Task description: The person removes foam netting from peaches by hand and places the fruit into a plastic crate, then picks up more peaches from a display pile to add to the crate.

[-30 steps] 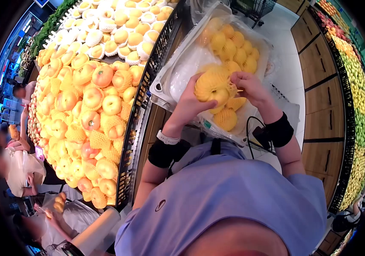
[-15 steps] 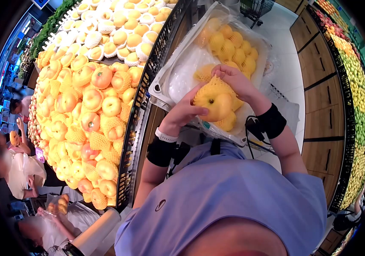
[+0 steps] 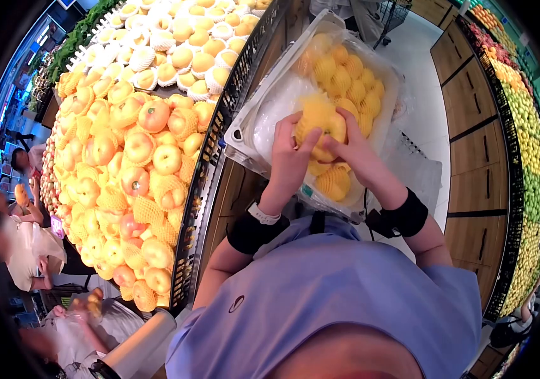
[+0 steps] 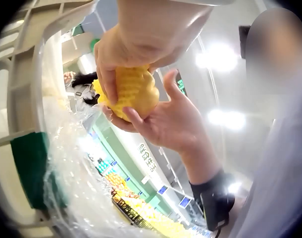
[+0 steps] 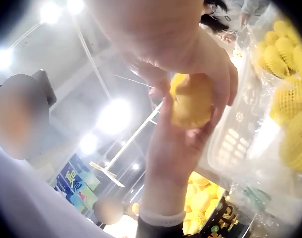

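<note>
A yellow fruit (image 3: 325, 126), partly covered by a yellow foam net (image 3: 314, 106), is between both hands above a plastic-lined white crate (image 3: 235, 134). The left hand (image 3: 290, 148) grips its left side, thumb on the front. On the other side the right hand (image 3: 359, 150) holds it with curled fingers and thumb. From the left wrist view, the netted fruit (image 4: 133, 94) shows with both hands round it. In the right wrist view the fruit's bare-looking side (image 5: 190, 101) sits between the hands.
More netted fruit (image 3: 336, 72) lies in the crate's right part. A sloped display of apples (image 3: 134, 145) stands at the left, edged by a black rack (image 3: 203, 158). Wooden drawers (image 3: 475, 151) line the right. Several people are at the far left; a cart (image 3: 393, 18) stands behind the crate.
The right hand has moved from pinching the net's upper edge down to the fruit's right side. The fruit has shifted slightly up and to the right, and both hands now grip it.
</note>
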Demonstrator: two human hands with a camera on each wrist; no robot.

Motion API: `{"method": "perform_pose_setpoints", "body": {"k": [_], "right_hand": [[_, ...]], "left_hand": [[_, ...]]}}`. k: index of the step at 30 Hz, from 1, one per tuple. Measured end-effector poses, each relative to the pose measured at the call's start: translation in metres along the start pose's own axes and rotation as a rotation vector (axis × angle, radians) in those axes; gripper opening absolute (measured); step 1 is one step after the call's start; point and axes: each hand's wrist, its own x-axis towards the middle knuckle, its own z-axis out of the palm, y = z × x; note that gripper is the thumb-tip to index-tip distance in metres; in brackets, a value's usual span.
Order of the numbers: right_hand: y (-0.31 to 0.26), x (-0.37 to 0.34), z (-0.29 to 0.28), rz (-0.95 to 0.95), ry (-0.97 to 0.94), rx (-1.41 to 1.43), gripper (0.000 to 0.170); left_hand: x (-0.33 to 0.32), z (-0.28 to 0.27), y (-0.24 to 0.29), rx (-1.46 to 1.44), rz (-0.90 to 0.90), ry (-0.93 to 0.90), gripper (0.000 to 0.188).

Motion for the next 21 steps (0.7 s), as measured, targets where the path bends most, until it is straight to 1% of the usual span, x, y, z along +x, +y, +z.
{"method": "perform_pose_setpoints", "body": {"k": [1,2,4,5,7,8,10,11,13,14,15,17,18,19,21], "right_hand": [[0.004,0.007,-0.001,-0.003,0.030,-0.004,0.065],[0.008,0.012,-0.001,-0.007,0.059,-0.008,0.070],[0.019,0.019,-0.005,-0.091,0.095,-0.126,0.071],[0.021,0.020,-0.008,-0.129,0.115,-0.184,0.072],[0.015,0.016,-0.010,-0.191,0.073,-0.199,0.071],[0.011,0.013,-0.010,-0.220,0.051,-0.206,0.070],[0.005,0.012,-0.016,-0.169,0.003,-0.100,0.067],[0.005,0.011,-0.020,-0.143,-0.022,-0.049,0.066],[0.005,0.010,-0.029,-0.044,-0.157,0.214,0.064],[0.005,0.010,-0.033,0.006,-0.224,0.345,0.063],[0.007,0.006,-0.035,0.008,-0.276,0.488,0.061],[0.013,0.002,-0.041,0.033,-0.294,0.663,0.063],[0.017,0.002,-0.044,0.049,-0.299,0.751,0.063],[0.021,0.002,-0.049,0.018,-0.333,0.732,0.064],[0.027,0.004,-0.056,-0.044,-0.400,0.692,0.065]], "left_hand": [[-0.001,0.001,0.000,0.118,0.113,0.013,0.035],[0.000,-0.002,0.002,0.339,0.240,0.016,0.033],[0.005,-0.009,0.011,0.780,0.497,0.032,0.031],[0.004,-0.011,0.012,0.777,0.502,0.037,0.030],[0.001,-0.012,0.014,0.769,0.511,0.043,0.028],[0.002,-0.014,0.015,0.687,0.404,0.012,0.028],[0.003,-0.022,0.018,0.523,0.189,-0.048,0.027],[0.006,-0.027,0.019,0.109,-0.039,-0.116,0.026],[0.015,-0.034,0.020,-0.727,-0.478,-0.234,0.025],[0.015,-0.035,0.022,-0.812,-0.515,-0.241,0.024],[0.016,-0.034,0.025,-0.897,-0.551,-0.250,0.023],[0.015,-0.035,0.027,-0.836,-0.547,-0.241,0.024],[0.012,-0.035,0.027,-0.689,-0.512,-0.221,0.027],[0.010,-0.036,0.027,-0.543,-0.477,-0.201,0.029],[0.012,-0.036,0.028,-0.197,-0.328,-0.286,0.035]]}}
